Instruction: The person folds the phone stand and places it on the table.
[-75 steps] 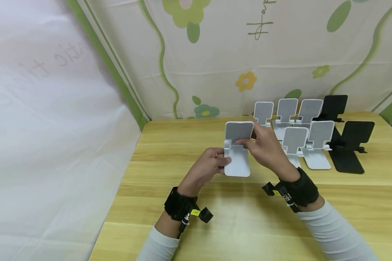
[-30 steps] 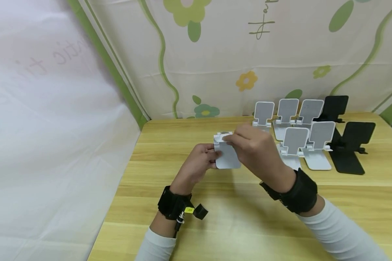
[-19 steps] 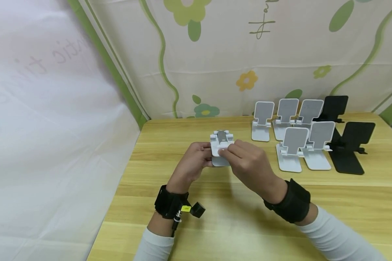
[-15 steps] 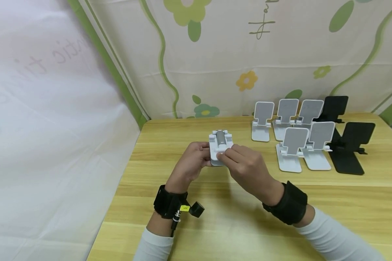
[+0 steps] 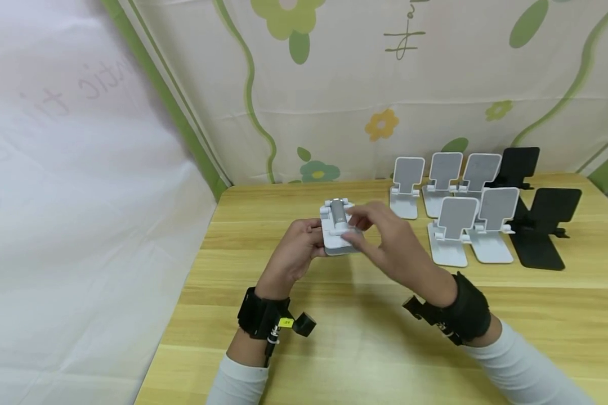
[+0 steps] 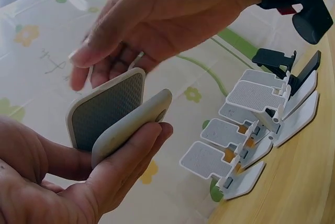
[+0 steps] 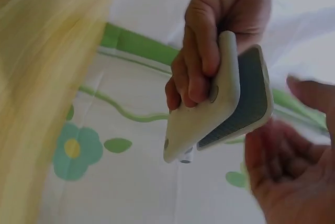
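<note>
A white folding phone stand (image 5: 332, 243) with a grey sliding neck is held up over the table by my left hand (image 5: 290, 256). Its thumb and fingers grip the base along the left side. The plate is folded down toward the base, leaving a wedge-shaped gap, as the left wrist view shows on the stand (image 6: 125, 124). My right hand (image 5: 397, 244) is at the stand's right side, thumb and fingers spread apart. In the right wrist view that hand (image 7: 301, 166) is blurred, its fingertips right beside the plate's edge.
Several white phone stands (image 5: 454, 219) with grey pads stand unfolded in two rows at the right of the wooden table (image 5: 263, 197). Two black stands (image 5: 554, 208) are at the rows' right end. A floral cloth (image 5: 324, 84) hangs behind the table.
The stand's plate has been folded down over the base, and the stand has shifted left. My right hand has just loosened its pinch, and its fingers have spread.
</note>
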### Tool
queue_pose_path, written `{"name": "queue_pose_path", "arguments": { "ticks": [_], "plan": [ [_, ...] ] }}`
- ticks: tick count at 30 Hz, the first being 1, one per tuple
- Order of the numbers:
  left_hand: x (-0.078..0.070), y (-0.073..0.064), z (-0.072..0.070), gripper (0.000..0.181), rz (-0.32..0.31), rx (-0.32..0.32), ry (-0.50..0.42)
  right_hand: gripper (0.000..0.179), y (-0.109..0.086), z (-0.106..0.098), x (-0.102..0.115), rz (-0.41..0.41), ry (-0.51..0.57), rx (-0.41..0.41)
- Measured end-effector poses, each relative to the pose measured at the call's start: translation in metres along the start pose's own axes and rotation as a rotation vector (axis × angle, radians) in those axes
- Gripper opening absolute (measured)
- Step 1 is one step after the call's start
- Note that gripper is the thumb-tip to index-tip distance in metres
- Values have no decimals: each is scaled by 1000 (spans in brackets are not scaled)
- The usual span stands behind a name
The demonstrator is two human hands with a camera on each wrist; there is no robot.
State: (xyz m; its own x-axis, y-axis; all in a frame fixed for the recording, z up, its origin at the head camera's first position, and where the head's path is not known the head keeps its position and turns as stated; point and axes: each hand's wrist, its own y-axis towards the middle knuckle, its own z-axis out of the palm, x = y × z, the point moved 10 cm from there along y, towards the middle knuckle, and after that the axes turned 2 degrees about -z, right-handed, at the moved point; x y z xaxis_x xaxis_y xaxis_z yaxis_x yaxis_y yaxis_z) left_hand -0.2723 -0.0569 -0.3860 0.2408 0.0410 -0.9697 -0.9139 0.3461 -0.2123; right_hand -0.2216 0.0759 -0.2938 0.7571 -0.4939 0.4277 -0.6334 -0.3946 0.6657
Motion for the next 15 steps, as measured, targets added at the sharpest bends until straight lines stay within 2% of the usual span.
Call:
{"name": "queue_pose_path", "arguments": {
  "ticks": [2, 5, 7, 11, 13, 15],
  "plan": [
    [0, -1, 0, 39, 4, 0, -3, 45, 0, -1, -21, 194, 91, 27],
    [0, -2, 3, 40, 8, 14, 3, 55, -8, 6, -52, 488, 220, 118],
    [0, -2, 5, 39, 13, 21, 11, 63, -17, 16, -65, 633, 329, 202],
    [0, -3, 6, 38, 14, 22, 22, 68, -29, 35, -74, 774, 565, 328],
    [1, -2, 6, 38, 13, 21, 27, 67, -30, 41, -75, 805, 656, 350],
    [1, -2, 6, 38, 10, 20, 31, 65, -31, 44, -77, 818, 701, 355]
  ]
}}
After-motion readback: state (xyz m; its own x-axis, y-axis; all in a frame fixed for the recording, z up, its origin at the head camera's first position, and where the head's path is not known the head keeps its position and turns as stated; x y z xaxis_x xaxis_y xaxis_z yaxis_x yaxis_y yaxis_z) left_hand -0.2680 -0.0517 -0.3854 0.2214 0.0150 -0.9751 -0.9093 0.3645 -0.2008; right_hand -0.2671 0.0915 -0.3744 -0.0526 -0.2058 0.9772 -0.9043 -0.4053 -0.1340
